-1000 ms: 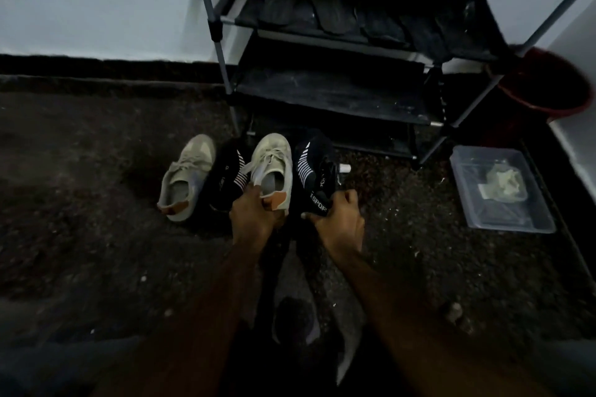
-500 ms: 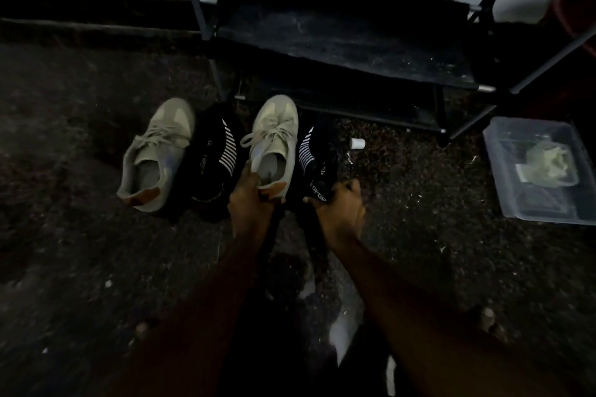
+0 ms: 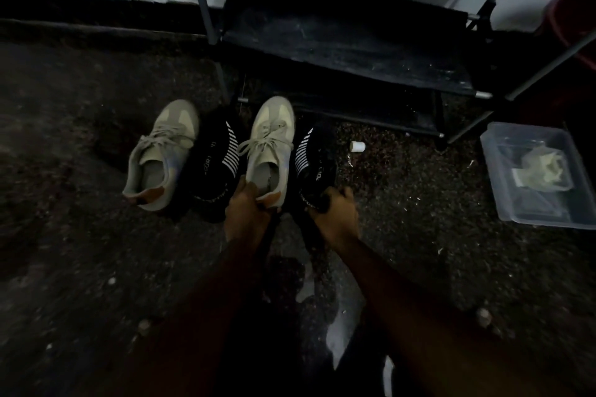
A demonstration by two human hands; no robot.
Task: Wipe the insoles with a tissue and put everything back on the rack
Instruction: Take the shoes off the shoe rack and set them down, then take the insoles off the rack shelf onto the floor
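The left hand (image 3: 248, 208) is gripping a beige lace-up sneaker (image 3: 272, 142) by its heel, the right hand (image 3: 337, 214) beside it clutching a black white-striped sneaker (image 3: 314, 161).

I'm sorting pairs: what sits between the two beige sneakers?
In the head view, a black striped shoe lies between the loose beige sneaker and the held beige sneaker, whose heel the left hand grips.
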